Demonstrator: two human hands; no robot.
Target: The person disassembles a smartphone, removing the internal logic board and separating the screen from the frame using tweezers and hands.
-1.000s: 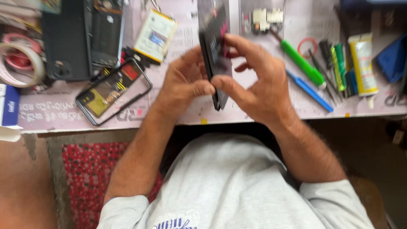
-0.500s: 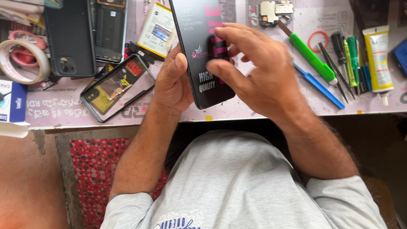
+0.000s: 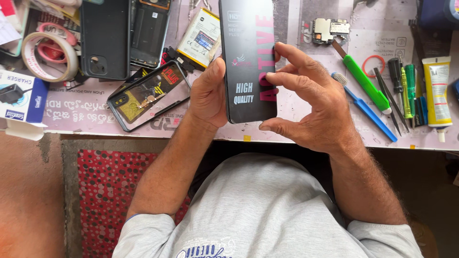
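Two hands on one item: I saw the left hand (image 3: 208, 98) and the right hand (image 3: 311, 102) sharing a flat black packet (image 3: 248, 59) at centre frame, held above the surface (image 3: 306, 107).

Risk of a drop: I judged the hold light, mostly on the packet's edges. A slip at either side could have let it fall onto the clutter below or off the near edge toward the lap.

Risk of a bend: I thought pressure from the right fingers on the face could have flexed whatever thin part sat inside, if the left side did not back it.

Risk from the clutter: the clear-backed phone (image 3: 148, 95) lay just left of the left wrist, and the blue tool (image 3: 366, 110) and green-handled screwdriver (image 3: 366, 81) lay just right of the right hand. I reckoned a careless sweep could have knocked them.

Left hand: partly curled, thumb and palm pressed along the packet's left edge. Its fingers were hidden behind, so I could not tell how far they wrapped.

Right hand: half open, fingers arched, fingertips (image 3: 277, 48) touching the packet's right edge and face, thumb under its lower corner.

Packet's place: upright in the frame, its top cut off by the upper edge, between both hands.

Further off: tape rolls (image 3: 48, 52) at upper left, a yellow glue tube (image 3: 437, 88) at right.
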